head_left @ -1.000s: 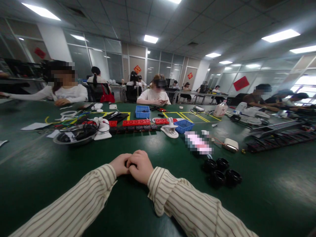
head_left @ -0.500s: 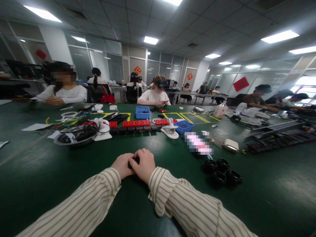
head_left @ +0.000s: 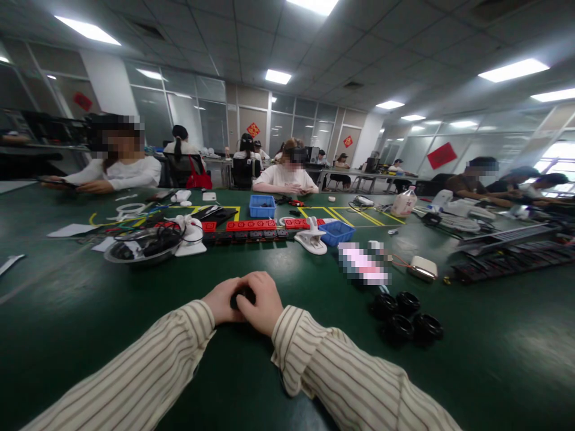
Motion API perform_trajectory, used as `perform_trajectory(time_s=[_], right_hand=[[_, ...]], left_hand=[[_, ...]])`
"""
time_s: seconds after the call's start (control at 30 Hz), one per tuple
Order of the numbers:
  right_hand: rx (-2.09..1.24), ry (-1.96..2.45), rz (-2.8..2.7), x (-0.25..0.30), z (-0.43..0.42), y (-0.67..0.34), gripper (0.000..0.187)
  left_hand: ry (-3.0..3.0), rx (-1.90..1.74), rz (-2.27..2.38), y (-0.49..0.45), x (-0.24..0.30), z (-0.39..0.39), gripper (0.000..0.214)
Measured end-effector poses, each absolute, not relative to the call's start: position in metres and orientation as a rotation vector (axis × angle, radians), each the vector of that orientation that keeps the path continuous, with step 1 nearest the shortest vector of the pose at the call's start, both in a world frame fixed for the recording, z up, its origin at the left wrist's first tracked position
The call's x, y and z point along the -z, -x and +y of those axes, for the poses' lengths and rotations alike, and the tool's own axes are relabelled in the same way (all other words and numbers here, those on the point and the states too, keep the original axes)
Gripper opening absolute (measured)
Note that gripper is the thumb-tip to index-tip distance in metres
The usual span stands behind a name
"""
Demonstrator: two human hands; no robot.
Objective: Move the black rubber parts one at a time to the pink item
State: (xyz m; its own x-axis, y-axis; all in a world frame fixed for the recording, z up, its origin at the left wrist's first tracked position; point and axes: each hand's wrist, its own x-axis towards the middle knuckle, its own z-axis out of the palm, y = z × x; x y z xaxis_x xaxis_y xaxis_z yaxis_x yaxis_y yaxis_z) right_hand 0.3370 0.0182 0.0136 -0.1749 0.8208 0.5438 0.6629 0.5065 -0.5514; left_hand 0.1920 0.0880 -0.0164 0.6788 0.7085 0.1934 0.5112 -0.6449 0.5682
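Both my hands are closed around one small black round part (head_left: 244,294), at or just above the green tabletop (head_left: 251,371). My left hand (head_left: 220,301) wraps its left side, while my right hand (head_left: 263,304) curls over it from the right with the thumb across the near side. Most of the part is hidden by my fingers, so its exact kind does not show. To the right of my hands, several glossy black ring-shaped parts (head_left: 428,327) with open centres sit grouped together on the table. Striped sleeves cover both my forearms.
Ahead lie a metal bowl with black cables (head_left: 139,254), a red-and-black strip (head_left: 256,230), a white clip stand (head_left: 311,239) and blue bins (head_left: 262,206). A phone-like pink item (head_left: 365,263) and a cream box (head_left: 423,269) lie to the right. Co-workers sit across the table.
My fingers have shifted slightly around the black part, and more of it shows between my hands. The whole view has moved a little. Across the table at left, a person's hands have moved leftward.
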Motion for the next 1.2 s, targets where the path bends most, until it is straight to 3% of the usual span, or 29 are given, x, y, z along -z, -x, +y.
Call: perform_trajectory(time_s=[0.13, 0.3, 0.53, 0.7, 1.0, 1.2], right_hand=[[-0.223, 1.436, -1.764, -0.011, 0.021, -0.337, 0.019], [-0.241, 1.548, -1.783, -0.008, 0.025, -0.336, 0.019], [-0.242, 1.326, -1.903, -0.009, 0.025, -0.337, 0.003], [-0.264, 1.094, -2.094, -0.011, 0.021, -0.336, 0.018], [-0.200, 1.357, -1.799, -0.014, 0.018, -0.335, 0.015], [-0.206, 1.537, -1.777, -0.009, 0.023, -0.335, 0.025]], left_hand=[[-2.444, -0.588, 1.090, -0.201, 0.013, 0.078, 0.057], [-2.530, -0.519, 1.229, -0.207, 0.012, 0.073, 0.036], [-2.503, -0.575, 0.978, -0.194, 0.019, 0.088, 0.036], [-2.472, -0.533, 0.801, -0.186, 0.025, 0.099, 0.027], [-2.449, -0.626, 1.024, -0.196, 0.021, 0.086, 0.056], [-2.564, -0.614, 1.217, -0.201, 0.019, 0.080, 0.023]])
